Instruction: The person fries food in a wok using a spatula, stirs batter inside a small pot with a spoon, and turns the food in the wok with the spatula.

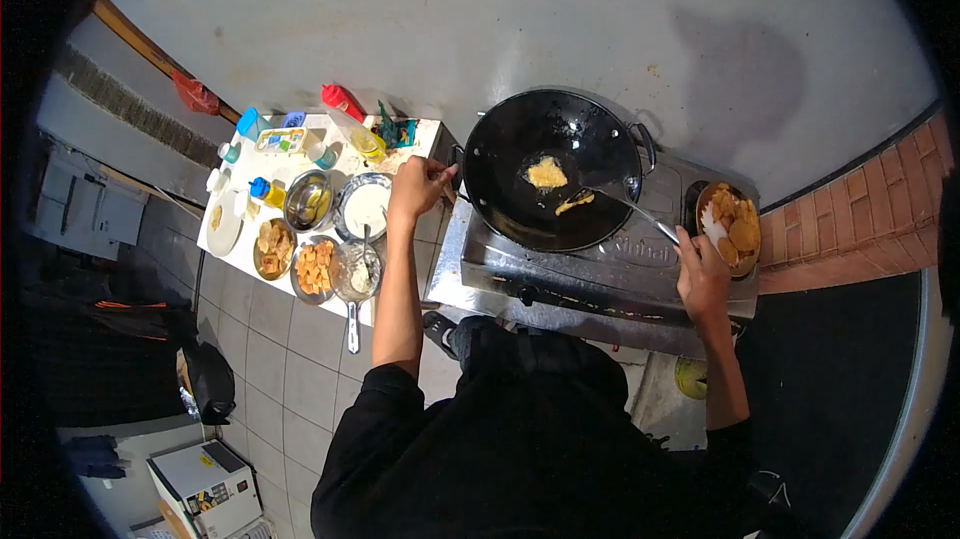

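A black wok point(510, 139) stands on the steel gas stove point(560, 274), with a little oil at its bottom. My left hand point(422, 187) is closed at the wok's left loop handle, fingertips pinched on it. In my right hand point(705, 274) is the handle of a metal spatula point(652, 223), which reaches into the wok from the right. Near the spatula's head lies a small golden fried piece point(574, 203). A larger golden fried piece point(546, 173) rests at the wok's middle.
Right of the stove, a bowl point(738, 267) holds fried food. On the white table point(225, 244) stand a bowl of white batter point(366, 211), a plate of orange-brown pieces point(314, 267), a strainer point(354, 284), an oil bottle point(368, 146) and a red-capped bottle point(340, 101).
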A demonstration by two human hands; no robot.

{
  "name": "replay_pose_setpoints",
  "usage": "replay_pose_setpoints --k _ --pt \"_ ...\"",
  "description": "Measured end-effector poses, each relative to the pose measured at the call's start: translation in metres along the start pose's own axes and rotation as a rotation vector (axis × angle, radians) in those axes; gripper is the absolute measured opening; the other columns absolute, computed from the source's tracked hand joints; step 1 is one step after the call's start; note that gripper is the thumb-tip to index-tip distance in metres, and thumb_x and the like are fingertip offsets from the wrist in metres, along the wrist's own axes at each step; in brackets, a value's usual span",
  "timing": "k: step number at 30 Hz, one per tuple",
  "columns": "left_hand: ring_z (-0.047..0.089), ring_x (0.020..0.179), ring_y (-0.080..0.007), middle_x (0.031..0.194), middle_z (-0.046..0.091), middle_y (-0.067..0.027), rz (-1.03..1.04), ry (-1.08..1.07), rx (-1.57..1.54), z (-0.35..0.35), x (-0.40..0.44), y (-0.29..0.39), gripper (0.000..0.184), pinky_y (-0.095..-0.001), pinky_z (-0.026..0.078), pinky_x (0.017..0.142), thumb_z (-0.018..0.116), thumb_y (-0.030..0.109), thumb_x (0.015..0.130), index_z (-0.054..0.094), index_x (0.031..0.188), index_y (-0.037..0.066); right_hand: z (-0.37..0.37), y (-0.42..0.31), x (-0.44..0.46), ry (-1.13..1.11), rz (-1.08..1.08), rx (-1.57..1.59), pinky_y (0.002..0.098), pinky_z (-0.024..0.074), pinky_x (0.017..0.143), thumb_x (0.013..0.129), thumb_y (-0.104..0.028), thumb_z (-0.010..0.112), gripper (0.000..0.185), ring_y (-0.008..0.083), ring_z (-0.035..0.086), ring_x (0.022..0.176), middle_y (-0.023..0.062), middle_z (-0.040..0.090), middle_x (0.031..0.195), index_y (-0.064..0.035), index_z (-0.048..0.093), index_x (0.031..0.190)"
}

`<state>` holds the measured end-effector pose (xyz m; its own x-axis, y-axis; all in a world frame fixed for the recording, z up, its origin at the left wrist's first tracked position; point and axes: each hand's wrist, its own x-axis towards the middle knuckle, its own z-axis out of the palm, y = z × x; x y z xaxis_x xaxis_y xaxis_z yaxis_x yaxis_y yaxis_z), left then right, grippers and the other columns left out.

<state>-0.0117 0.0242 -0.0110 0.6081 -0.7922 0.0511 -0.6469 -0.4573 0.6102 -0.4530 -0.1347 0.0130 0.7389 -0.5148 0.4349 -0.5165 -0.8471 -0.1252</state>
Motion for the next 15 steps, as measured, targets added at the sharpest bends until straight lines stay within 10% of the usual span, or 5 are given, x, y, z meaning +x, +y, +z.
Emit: replay_pose_setpoints --k 15 --pt "0.07 0.07 -0.0305 0.075 0.069 -0.0223 -0.023 0.042 -0.003 -0.01 -0.005 0.0 0.036 -0.0393 0.053 0.068 0.074 0.037 0.085 0.076 0.091 0.001 0.002 -0.011 0.0 0.119 0.165 0.077 0.0358 0.0456 0.061 0.084 0.003 0.068 0.041 0.028 0.057 0.069 0.0129 0.054 0.082 -0.0054 0.064 0.124"
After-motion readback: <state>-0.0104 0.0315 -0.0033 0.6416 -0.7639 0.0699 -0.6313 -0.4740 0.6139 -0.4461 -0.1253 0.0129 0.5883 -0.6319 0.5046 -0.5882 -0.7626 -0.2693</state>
